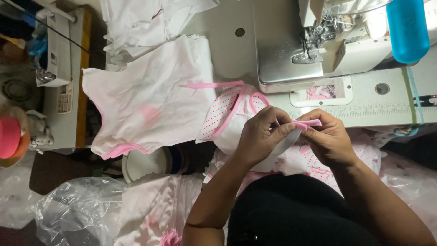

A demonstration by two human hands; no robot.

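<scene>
**stitchy_k:** So what's going on at this point? Looks like both hands are busy right in front of the machine.

**overlock_dan:** Yep. The left hand (260,133) and right hand (324,136) are both pinched shut on a narrow pink fabric binding strip (306,123), fingertips nearly touching, holding it just off the near edge of the white surface (391,107). Under it hangs a small white garment piece with pink dots (223,116), trailing off the edge toward the lap. I'd call this the folding/lining-up step, binding onto the fabric edge, not yet under the needle.

**stitchy_k:** And getting it to the presser foot?

**overlock_dan:** My guess: it calls for keeping that fold pinched while sliding up and a bit left to the metal presser foot (306,55) of the white overlock sewing machine (291,50). The bed in front of the foot looks open, so there's room.

**stitchy_k:** Anything crowding?

**overlock_dan:** Left side is packed: a white baby top with pink trim (141,105) lying flat, and a stack of white cut pieces (145,20) behind it. A blue plastic bottle (407,29) stands on the right, well apart from the hands. Crinkly clear plastic bags (77,205) sit low on the left.
</scene>
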